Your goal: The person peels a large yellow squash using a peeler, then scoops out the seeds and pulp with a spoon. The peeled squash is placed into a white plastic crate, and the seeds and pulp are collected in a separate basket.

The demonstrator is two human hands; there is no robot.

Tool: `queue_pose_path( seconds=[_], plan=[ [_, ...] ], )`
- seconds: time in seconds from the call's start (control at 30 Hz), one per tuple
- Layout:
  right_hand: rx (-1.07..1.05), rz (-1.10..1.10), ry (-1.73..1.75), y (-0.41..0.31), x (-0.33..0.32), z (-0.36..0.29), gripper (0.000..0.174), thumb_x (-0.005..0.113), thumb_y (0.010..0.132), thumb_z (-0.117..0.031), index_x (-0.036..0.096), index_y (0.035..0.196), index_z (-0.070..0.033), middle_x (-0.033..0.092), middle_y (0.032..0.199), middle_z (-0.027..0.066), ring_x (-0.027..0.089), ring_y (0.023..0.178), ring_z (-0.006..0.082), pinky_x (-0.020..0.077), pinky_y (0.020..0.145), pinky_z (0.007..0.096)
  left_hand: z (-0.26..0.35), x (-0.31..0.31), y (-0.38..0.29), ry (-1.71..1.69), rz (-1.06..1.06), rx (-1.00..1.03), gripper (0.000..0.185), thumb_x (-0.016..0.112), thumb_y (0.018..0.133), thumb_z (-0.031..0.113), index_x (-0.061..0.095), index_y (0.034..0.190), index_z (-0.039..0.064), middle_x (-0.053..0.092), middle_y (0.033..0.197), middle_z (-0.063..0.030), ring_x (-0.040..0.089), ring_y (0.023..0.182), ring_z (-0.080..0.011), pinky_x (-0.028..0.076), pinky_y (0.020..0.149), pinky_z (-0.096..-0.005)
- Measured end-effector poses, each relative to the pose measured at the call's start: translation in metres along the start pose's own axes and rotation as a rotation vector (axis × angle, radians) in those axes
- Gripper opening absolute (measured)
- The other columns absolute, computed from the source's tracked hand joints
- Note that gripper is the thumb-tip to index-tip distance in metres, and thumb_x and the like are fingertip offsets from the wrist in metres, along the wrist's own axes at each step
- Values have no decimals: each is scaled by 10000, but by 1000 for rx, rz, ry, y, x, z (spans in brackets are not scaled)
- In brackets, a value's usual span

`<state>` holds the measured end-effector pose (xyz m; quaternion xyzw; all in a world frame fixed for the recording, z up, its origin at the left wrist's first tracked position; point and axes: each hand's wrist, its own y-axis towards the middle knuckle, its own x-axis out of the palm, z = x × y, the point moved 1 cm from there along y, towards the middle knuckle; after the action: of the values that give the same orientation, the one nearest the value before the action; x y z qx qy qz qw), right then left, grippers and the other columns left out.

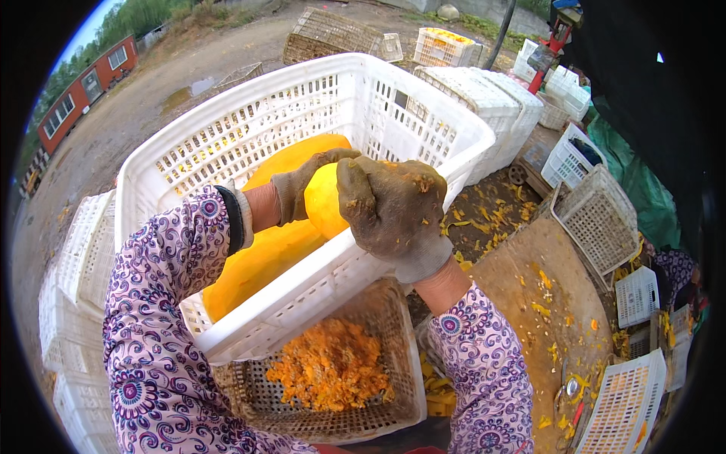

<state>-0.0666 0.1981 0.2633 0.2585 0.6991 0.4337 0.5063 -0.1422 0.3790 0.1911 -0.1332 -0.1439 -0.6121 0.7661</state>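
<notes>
My left hand [300, 184], in a soiled glove, holds the far side of a peeled yellow squash [324, 201] above the near rim of a large white plastic crate [306, 289]. My right hand [391, 210], in a dirtier glove, is closed at the squash's right side; whether it holds a tool is hidden. Other long peeled squashes [261, 261] lie in the crate beneath my left hand. Below its near wall stands a grimy crate [405, 352] with a heap of orange squash pulp and seeds [334, 366].
A wooden board [522, 289] with scraps and seeds lies at the right, with a crate of orange pieces [621, 403] beside it. Stacked white crates stand at left [79, 329] and far right [499, 108]. Peelings [488, 218] litter the ground. Part of another person [675, 272] shows at the right edge.
</notes>
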Motion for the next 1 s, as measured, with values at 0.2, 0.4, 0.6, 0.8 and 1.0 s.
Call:
queue_pose_path(
  seconds=[0.2,0.4,0.6,0.8,1.0],
  plan=[
    [-24,-67,-55,7,1,-1,127,588,841,-225,614,897,-114,628,732,66,619,581,259,493,518,336,0,5,11,14,-144,68,367,479,948,315,526,1198,50,638,1074,-115,629,985,-245,512,897,-357],
    [381,-467,-79,27,-8,-10,429,638,787,-399,587,1134,-153,634,1025,119,642,916,262,511,801,365,-14,-6,21,-258,-289,7,429,458,932,375,509,1213,56,630,1072,-133,629,969,-265,511,883,-381],
    [371,-1019,-359,59,5,-23,567,678,706,-471,572,1170,-162,540,1161,106,523,1136,301,435,942,434,-16,-6,13,-198,-230,-4,503,442,908,442,487,1233,60,618,1066,-154,630,940,-292,513,857,-416],
    [265,-1202,-538,70,32,-38,506,695,745,-371,605,1193,-152,553,1243,64,537,1153,242,455,884,425,-20,-12,-13,-207,-151,-21,578,426,884,508,465,1252,64,607,1060,-175,631,912,-320,515,831,-452],
    [316,-1275,-523,70,33,-35,473,684,758,-353,617,1179,-149,592,1218,64,592,1098,260,487,837,431,-31,-3,-15,-213,-138,-57,654,410,860,575,443,1271,68,595,1054,-195,633,883,-347,517,806,-487]
  ],
)
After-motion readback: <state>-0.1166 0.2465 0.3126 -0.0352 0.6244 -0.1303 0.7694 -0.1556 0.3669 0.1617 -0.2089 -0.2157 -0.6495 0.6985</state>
